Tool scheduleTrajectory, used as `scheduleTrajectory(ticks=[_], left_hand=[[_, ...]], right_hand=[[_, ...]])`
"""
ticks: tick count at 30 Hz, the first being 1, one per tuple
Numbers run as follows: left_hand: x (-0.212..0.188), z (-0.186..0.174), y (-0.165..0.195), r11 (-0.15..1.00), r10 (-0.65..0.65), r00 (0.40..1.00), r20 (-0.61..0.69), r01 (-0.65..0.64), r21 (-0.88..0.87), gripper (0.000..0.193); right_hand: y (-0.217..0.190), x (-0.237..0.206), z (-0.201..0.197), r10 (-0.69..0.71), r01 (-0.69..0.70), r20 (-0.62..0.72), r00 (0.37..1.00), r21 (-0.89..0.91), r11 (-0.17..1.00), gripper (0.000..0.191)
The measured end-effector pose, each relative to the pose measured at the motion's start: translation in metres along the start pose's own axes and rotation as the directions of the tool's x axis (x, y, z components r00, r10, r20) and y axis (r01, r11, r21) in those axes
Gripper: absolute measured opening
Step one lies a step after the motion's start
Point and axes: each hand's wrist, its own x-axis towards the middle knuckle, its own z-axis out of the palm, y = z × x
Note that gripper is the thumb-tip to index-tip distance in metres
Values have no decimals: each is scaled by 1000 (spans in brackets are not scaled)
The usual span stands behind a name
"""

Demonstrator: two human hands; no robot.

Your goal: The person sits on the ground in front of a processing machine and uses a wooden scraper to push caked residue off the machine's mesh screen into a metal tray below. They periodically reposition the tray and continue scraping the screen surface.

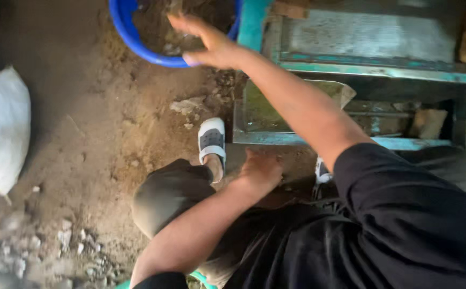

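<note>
A white sack lies on the dirt floor at the left — pale stones are scattered below it. A white-and-grey sandal sits on a foot beside a teal-painted frame, with a brown block tucked under it.

Single head view, looking steeply down, close over arms, dirt ground
</note>
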Motion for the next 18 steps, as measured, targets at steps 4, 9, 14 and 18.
scheduleTrajectory(ticks=[4, 9, 14, 18], left_hand=[[10, -6, 12, 984, 157, 979, -132, -145, 102, 47], [22, 4, 14, 981, 189, 982, 3, -189, 52, 35], [44, 1, 19, 983, 164, 980, 111, -171, 63, 35], [42, -18, 16, 997, 52, 997, 49, -55, 62, 38]], right_hand=[[-38, -157, -46, 694, -651, 50, 718, -303, 696, 75], [-87, -347, -101, 676, -603, -75, 733, -532, 595, 64], [-139, -449, -122, 568, -631, -276, 776, -346, 694, 48], [-174, -484, -123, 494, -588, -336, 802, -298, 752, 38]])
